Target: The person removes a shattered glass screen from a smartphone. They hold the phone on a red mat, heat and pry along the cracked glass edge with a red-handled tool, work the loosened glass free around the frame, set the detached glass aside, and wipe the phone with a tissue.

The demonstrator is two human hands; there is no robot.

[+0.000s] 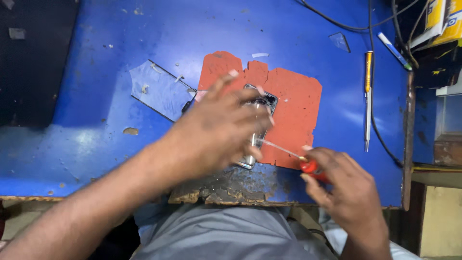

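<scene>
**Phone pinned on a red mat, screwdriver at its edge**

Blue workbench [96, 144], scuffed and pitted, front edge chipped away to bare dark wood at 6 o'clock. Ragged-edged red mat [293, 106] at centre, smartphone [262, 103] lying on it, mostly hidden. Left hand [216, 130] spread over the phone, fingers fanned and pressing down, fingertips reaching toward 12 o'clock. Right hand [346, 192] at 4 o'clock, pinched around the red handle of a small screwdriver [301, 161], thin shaft running toward 10 o'clock, tip at the phone's right edge near the left thumb. Clear glass screen panel [161, 89] just off the mat at 9 o'clock, one corner touching the mat's edge. Yellow-handled precision tool [368, 96] lying straight at 3 o'clock, well apart, black cables beside it. Open bench at 9 and 12 o'clock; bench rim close behind the right hand.
</scene>
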